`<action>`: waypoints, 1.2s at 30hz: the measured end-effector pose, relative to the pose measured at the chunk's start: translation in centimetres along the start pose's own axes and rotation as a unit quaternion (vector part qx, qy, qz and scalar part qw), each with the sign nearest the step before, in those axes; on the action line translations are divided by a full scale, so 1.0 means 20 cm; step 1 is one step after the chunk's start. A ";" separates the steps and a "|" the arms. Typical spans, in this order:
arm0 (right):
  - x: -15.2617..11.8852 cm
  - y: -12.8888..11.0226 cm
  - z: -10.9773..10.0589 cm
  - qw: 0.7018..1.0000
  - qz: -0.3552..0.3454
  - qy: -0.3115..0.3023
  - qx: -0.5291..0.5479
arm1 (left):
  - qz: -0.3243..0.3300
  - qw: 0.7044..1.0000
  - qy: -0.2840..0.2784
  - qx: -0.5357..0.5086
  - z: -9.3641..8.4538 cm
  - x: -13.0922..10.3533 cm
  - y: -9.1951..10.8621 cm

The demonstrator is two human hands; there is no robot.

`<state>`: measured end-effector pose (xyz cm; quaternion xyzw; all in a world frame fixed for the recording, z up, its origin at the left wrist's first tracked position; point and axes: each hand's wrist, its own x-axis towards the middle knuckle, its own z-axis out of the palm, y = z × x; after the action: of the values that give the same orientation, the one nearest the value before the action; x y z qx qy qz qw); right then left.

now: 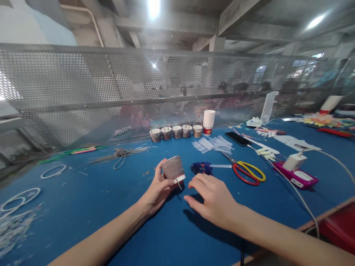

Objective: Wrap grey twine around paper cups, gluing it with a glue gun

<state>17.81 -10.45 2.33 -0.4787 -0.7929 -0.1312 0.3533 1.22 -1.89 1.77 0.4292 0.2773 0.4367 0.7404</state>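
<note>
A paper cup wrapped in grey-brown cord [173, 168] is tilted in my left hand [155, 188], which grips it from the left side. A white band shows at the cup's lower edge, and a loose cord end hangs below it. My right hand [209, 197] hovers just right of the cup, not touching it, with thumb and fingers apart and nothing between them. Behind that hand lies a dark blue glue gun [201, 167] with a clear glue stick [221, 166] in its back end.
Scissors [248, 173] with red and yellow handles, a black phone [237, 138] and a purple power strip [298, 176] lie right. Several cord-wrapped cups [177, 132] and a stack of paper cups [209, 120] line the back. Cord strands [122, 153] lie left.
</note>
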 end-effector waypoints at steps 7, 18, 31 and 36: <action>0.09 0.04 0.14 0.997 -0.016 0.035 -0.063 | 0.003 1.000 0.007 0.014 -0.02 0.01 -0.01; 0.08 0.04 0.16 0.996 0.062 0.054 0.033 | -0.004 0.999 0.017 0.034 -0.02 0.02 -0.02; 0.09 0.03 0.16 0.987 0.145 0.045 0.054 | -0.003 0.999 0.012 0.042 -0.02 0.02 -0.02; 0.09 0.02 0.16 0.983 0.168 0.026 0.070 | 0.006 0.999 -0.001 0.044 -0.03 0.02 -0.03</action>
<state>16.26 -7.27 1.34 -0.5758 -0.6986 -0.0264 0.4240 1.15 -1.50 1.01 0.4632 0.2928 0.4282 0.7186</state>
